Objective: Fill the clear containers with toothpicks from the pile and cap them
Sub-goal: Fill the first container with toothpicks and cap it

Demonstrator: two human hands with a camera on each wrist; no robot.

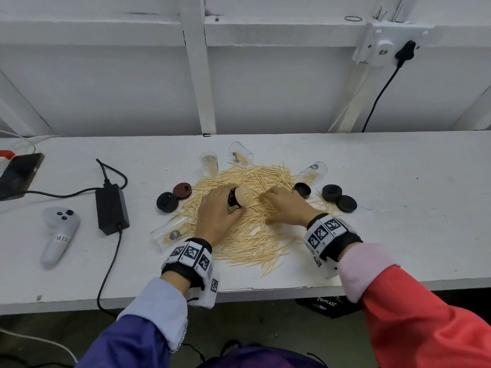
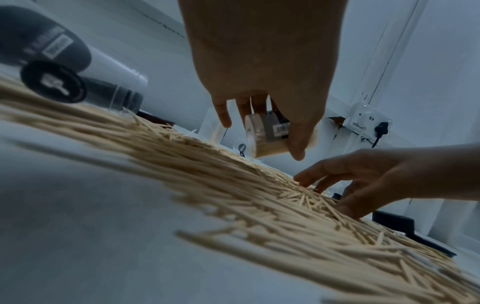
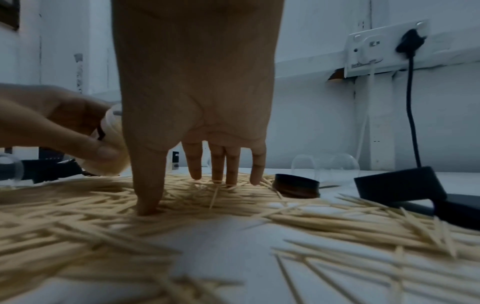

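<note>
Head view: left hand (image 1: 216, 216) grips a nearly full container (image 1: 240, 199), tilted over the pile (image 1: 255, 229) on the counter (image 1: 398, 221); right hand (image 1: 285, 205) reaches in, fingers spread. Right wrist view: fingertips (image 3: 196, 174) touch toothpicks. Filling is under way; next likely needs a pinched bundle, then a cap (image 1: 303, 189).

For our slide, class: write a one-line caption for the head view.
Left hand holds a full clear plastic container while right hand gathers from the pale wooden toothpick pile.

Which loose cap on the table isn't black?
The reddish-brown cap left of the toothpick pile, beside a black cap; the other loose caps are black.
</note>
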